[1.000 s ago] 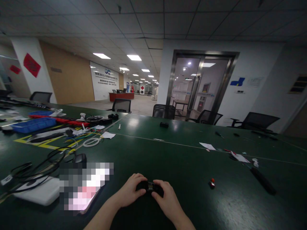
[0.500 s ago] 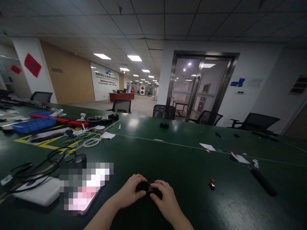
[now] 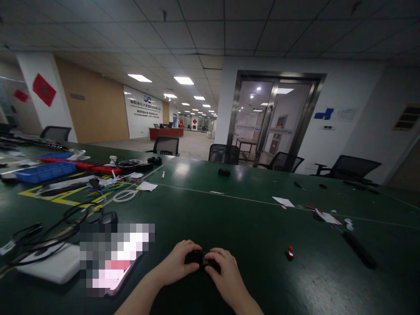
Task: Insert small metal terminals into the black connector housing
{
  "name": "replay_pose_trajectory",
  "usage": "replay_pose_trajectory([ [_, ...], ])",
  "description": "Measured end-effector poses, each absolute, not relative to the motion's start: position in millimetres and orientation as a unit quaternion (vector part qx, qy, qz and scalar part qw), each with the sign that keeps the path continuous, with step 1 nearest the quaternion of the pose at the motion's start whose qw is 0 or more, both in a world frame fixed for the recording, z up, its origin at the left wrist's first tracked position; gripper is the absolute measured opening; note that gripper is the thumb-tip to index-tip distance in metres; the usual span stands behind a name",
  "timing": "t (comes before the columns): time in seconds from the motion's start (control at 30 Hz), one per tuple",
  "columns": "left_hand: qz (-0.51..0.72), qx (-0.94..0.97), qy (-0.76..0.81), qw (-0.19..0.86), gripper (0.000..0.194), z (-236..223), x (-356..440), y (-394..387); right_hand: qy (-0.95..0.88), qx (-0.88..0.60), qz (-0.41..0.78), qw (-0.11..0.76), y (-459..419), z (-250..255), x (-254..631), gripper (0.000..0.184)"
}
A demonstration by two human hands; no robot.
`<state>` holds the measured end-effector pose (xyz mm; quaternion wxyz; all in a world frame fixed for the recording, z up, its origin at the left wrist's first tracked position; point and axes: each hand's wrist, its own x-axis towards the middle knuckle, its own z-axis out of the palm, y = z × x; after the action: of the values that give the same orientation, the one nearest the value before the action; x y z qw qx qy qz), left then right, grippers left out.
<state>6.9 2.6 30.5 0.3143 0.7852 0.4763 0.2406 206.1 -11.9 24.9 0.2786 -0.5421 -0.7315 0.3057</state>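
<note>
White device (image 3: 49,266) at nine o'clock from grip, glowing pixelated slab (image 3: 126,258) nearer, same bearing. Left hand (image 3: 179,262) pinches left end of small black part (image 3: 205,260), thumb on near side, fingers on far. Part sits between hands, long axis roughly nine to three; neither hand nearer, both touching. Right hand (image 3: 227,267) clasps right end likewise. Cannot tell if part touches green table (image 3: 252,249). Small red item (image 3: 290,253) apart at three o'clock.

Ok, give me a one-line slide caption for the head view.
Left hand and right hand hold a small black object between them at a green table.
</note>
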Motion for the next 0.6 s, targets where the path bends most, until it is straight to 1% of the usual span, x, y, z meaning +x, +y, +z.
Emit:
replay_pose_trajectory([
  [0.33, 0.249, 0.785, 0.472, 0.314, 0.039, 24.7, 6.0, 5.1, -0.717, -0.537, 0.315, 0.314, -15.1, 30.4, 202.8, 0.023],
  [0.6, 0.244, 0.787, 0.469, 0.316, 0.038, 24.4, 5.2, 6.4, -0.697, -0.543, 0.319, 0.343, -17.1, 33.6, 203.9, 0.026],
])
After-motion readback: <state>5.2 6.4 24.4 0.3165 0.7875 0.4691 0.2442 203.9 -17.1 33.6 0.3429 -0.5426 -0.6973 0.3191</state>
